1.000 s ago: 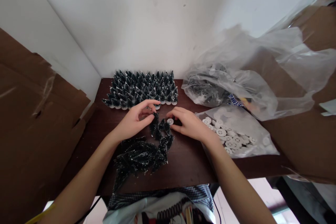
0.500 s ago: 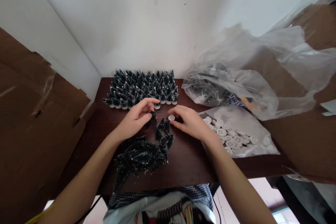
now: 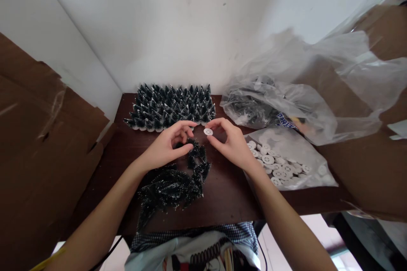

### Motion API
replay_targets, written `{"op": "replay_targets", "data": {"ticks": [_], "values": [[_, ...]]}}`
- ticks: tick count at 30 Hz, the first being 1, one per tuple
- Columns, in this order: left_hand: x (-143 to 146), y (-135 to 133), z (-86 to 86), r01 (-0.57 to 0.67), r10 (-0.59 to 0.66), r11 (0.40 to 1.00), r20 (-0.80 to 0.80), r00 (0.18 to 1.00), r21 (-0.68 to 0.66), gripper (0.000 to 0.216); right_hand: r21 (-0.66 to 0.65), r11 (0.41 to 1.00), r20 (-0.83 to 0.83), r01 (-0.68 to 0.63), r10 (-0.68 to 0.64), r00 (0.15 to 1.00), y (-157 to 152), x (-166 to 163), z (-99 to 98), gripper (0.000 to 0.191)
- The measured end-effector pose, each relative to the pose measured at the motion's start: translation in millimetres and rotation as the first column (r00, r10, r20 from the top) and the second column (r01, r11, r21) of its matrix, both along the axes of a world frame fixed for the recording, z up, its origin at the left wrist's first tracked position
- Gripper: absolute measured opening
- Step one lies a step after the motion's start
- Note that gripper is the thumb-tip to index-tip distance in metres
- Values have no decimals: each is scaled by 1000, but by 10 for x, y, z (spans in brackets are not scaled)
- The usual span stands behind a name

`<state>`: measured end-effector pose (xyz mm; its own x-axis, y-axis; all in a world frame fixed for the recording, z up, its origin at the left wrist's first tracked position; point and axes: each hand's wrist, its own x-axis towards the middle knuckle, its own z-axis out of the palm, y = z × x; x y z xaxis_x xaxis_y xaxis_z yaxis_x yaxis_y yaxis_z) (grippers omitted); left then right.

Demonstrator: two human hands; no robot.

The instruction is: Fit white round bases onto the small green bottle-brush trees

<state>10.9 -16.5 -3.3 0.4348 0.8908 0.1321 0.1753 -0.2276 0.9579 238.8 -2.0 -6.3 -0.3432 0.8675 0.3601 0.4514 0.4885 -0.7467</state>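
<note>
My right hand (image 3: 231,144) pinches a small white round base (image 3: 208,131) between thumb and fingertips, raised a little above the dark table (image 3: 222,194). My left hand (image 3: 168,146) is closed on a small dark green frosted tree (image 3: 187,143) at the top of a loose pile of such trees (image 3: 171,186). The two hands are close together, a finger's width apart. Behind them stand several rows of finished little trees on white bases (image 3: 171,108), upright against the wall.
A flat clear bag of white bases (image 3: 286,161) lies right of my right hand. Behind it a larger crumpled plastic bag (image 3: 280,106) holds dark pieces. Brown cardboard (image 3: 41,135) flanks the table left and right (image 3: 375,165). White walls close the corner.
My right hand has lifted the white base off the table and brought it up and back toward my left hand. My left hand has drawn a tree up from the pile.
</note>
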Motion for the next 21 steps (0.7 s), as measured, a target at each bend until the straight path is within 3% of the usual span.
{"op": "replay_targets", "data": {"ticks": [5, 10, 21], "values": [[-4, 3, -4, -16, 16, 999, 16, 1000, 30, 47, -164, 985, -219, -52, 15, 976, -22, -52, 28, 16], [17, 5, 5, -51, 48, 997, 58, 997, 53, 45, -365, 907, -464, -212, 20, 885, -30, -102, -7, 24], [36, 6, -22, -98, 90, 993, 127, 988, 59, 43, -529, 793, -595, -303, -92, 798, -60, -156, -28, 32]]}}
